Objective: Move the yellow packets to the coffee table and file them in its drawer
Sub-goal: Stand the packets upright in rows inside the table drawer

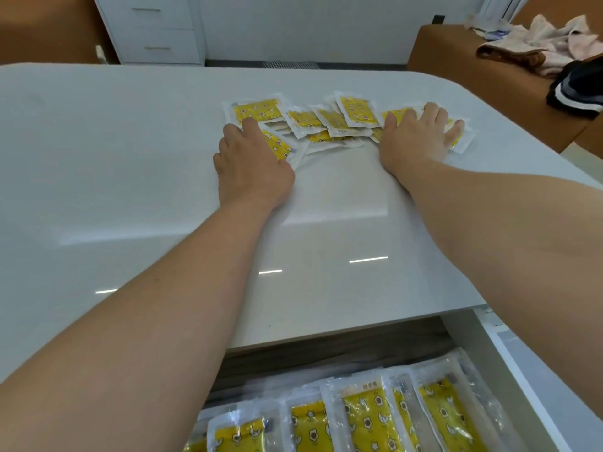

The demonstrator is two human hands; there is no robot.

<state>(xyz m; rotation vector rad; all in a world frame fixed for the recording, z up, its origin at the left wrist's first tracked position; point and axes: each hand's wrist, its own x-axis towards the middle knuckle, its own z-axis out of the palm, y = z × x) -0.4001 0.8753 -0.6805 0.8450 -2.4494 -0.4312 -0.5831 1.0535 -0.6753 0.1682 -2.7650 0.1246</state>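
Hands both down flat, neither clenched nor gripping: left hand [253,161] with fingers loosely straight, pressing on the near-left end of the loose yellow packets [326,122]; right hand [414,138] with fingers spread, covering the far-right end of the same scatter. Between the two hands, more packets overlapping in a ragged row on the white coffee table [130,164], some tilted over one another. Nothing lifted or pinched as far as can be seen; undersides of the fingers hidden. Nearer the body, below both forearms, the drawer [479,347] standing open, with filed packets [365,415] ranged side by side inside it. Judged to be the gathering step: packets already on the table, part of the lot filed, the remainder bracketed from both sides. Next move likely to call for sweeping the two hands toward each other, bunching the slippery wrappers into one stack, closing the fingers round it, then carrying it back toward the body and down into the drawer beside the row there. Beyond the right hand, a brown seat [456,60] heaped with clothes [538,40]; beyond the left hand, a white cabinet [156,27].
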